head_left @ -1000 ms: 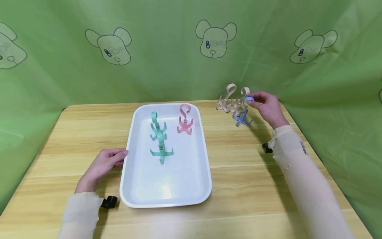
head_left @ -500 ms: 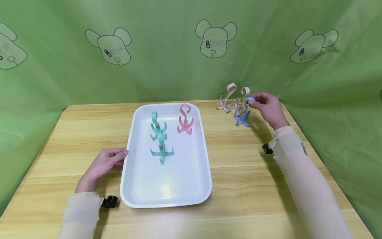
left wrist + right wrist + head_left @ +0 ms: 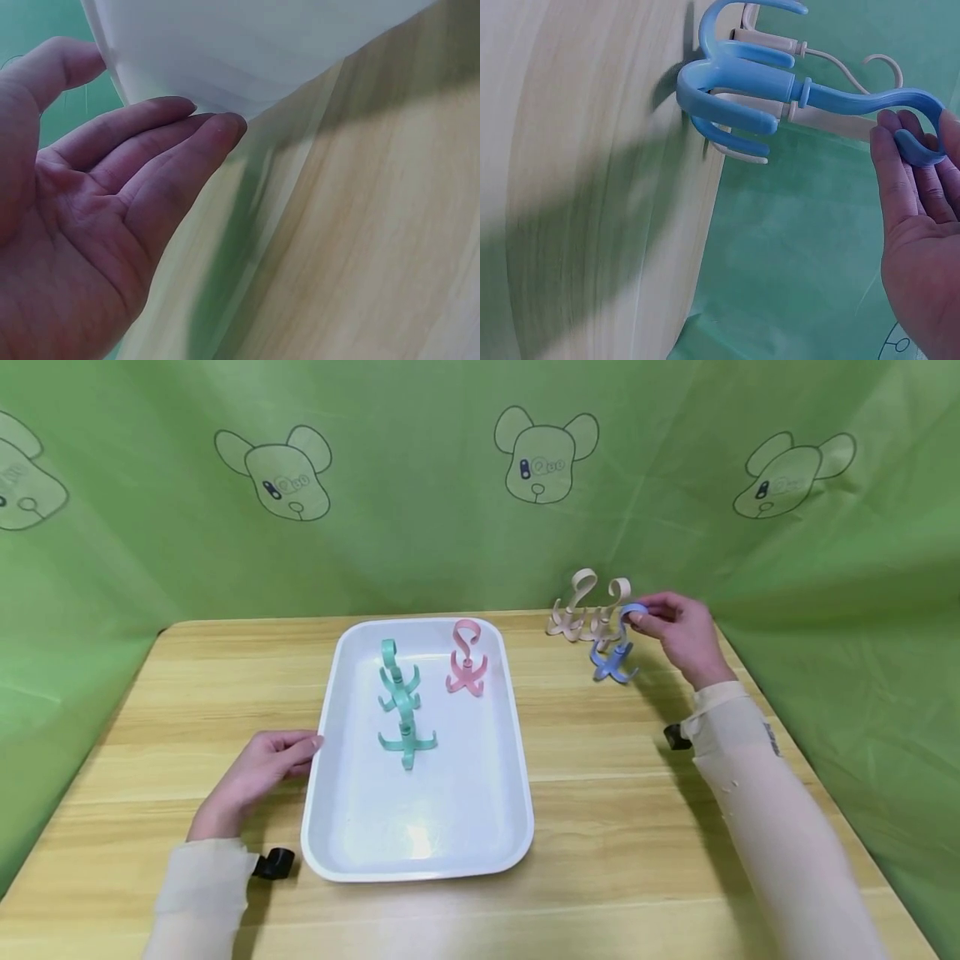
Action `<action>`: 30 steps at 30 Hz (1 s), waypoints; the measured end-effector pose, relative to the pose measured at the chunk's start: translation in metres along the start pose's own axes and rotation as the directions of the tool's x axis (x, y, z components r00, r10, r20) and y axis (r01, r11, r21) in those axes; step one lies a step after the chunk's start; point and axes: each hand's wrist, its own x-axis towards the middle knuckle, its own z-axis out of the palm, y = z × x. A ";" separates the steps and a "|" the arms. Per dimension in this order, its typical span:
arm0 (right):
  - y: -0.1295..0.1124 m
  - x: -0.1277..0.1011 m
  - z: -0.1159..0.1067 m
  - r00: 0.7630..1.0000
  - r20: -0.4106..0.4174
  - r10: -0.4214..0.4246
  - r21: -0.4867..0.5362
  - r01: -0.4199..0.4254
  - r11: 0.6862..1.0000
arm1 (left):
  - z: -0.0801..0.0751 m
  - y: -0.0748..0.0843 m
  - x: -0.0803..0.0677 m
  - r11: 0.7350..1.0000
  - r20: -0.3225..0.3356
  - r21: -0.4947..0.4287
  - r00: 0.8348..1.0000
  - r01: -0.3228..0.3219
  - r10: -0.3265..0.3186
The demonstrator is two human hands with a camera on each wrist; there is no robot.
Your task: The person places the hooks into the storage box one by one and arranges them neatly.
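At table's far right — right hand (image 3: 678,631) pinches blue hook (image 3: 615,656).

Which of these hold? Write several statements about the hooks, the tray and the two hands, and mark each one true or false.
1. The right hand holds the blue hook by its curled top. True.
2. The white tray holds four hooks. False: it holds three, two teal hooks and one pink hook.
3. The left hand touches the tray's left rim with its fingertips. True.
4. The beige hooks stand inside the tray. False: they stand on the table, beyond the blue hook near the far right corner.
5. The pink hook lies flat on the table. False: it stands upright in the tray.
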 end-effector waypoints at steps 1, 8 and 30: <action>0.000 -0.001 0.000 1.000 -0.001 -0.001 0.000 0.001 1.000 | 0.000 0.000 0.000 1.000 0.001 -0.003 1.000 0.002 -0.002; -0.005 -0.005 0.001 1.000 -0.008 -0.018 0.000 0.018 1.000 | 0.001 0.000 -0.001 1.000 -0.005 -0.015 1.000 -0.007 0.007; -0.048 -0.024 0.021 0.996 0.016 -0.093 0.007 0.093 0.996 | 0.001 -0.003 0.000 1.000 0.010 -0.021 1.000 -0.016 0.016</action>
